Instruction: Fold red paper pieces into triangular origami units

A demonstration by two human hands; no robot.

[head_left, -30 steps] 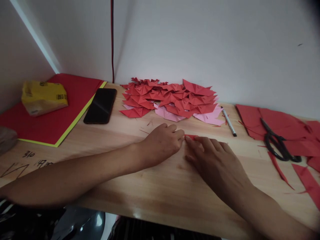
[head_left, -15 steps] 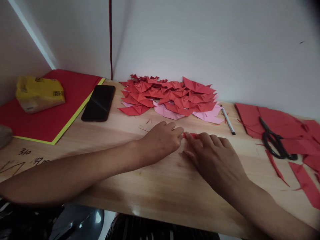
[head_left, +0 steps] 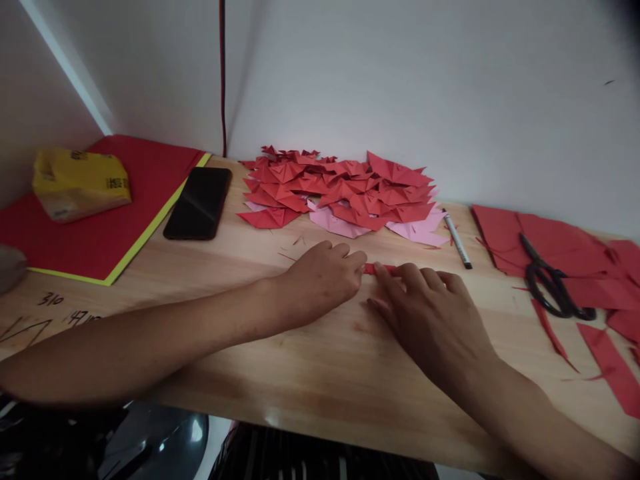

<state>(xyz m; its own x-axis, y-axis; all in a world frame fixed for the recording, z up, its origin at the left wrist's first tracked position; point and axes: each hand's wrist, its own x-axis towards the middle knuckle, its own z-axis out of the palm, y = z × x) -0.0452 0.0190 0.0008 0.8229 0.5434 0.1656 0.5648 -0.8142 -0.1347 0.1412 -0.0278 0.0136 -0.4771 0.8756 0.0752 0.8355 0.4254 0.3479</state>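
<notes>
A narrow folded strip of red paper (head_left: 369,269) lies on the wooden table between my hands, mostly covered by them. My left hand (head_left: 327,277) is closed, its fingertips pinching the strip's left end. My right hand (head_left: 435,310) holds the strip down from the other side, with the index fingertip on it, the other fingers bent over its right part and the thumb apart on the wood. Behind both hands spreads a pile of folded red paper pieces (head_left: 345,183), with a few pink paper pieces (head_left: 340,222) along its front.
Scissors (head_left: 550,283) rest on red paper sheets (head_left: 505,233) at the right, near loose offcuts (head_left: 607,363). A marker (head_left: 457,240) lies beside the pile. At the left are a phone (head_left: 199,203), a large red sheet (head_left: 145,193) and a yellow packet (head_left: 83,183). A wall stands behind.
My right hand's index finger has slid slightly to the right along the strip, and a little more red shows between the hands. My left hand stays nearly still.
</notes>
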